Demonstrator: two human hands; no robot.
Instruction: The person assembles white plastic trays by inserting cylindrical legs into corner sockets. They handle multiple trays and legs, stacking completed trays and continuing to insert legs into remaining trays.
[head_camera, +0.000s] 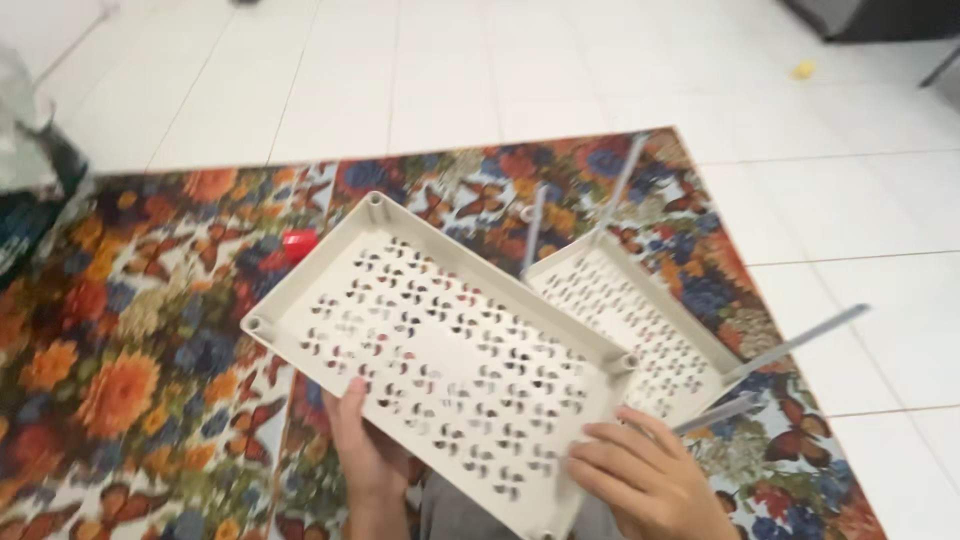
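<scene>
Two hands, left (365, 445) and right (645, 475), each grip on one perforated cream tray (440, 350) above a floral mat (130, 350)

Second tray (640, 320) half-hidden — red thing (299, 243) blurred

Open floor: white tiled floor (480, 80) beyond the floral mat (120, 340), far side and right, free apart from a small yellow object (803, 69). Left stretch of mat bare, passable. Centre blocked: upper perforated tray (440, 350), tilted, overlapping the lower tray (640, 320) behind it. Grey rods (800, 342) stick out from the lower tray's corners, upward and to the right. Small red object (298, 243) just beside the upper tray's far-left edge. Dark clutter (35, 180) at mat's left edge.
</scene>
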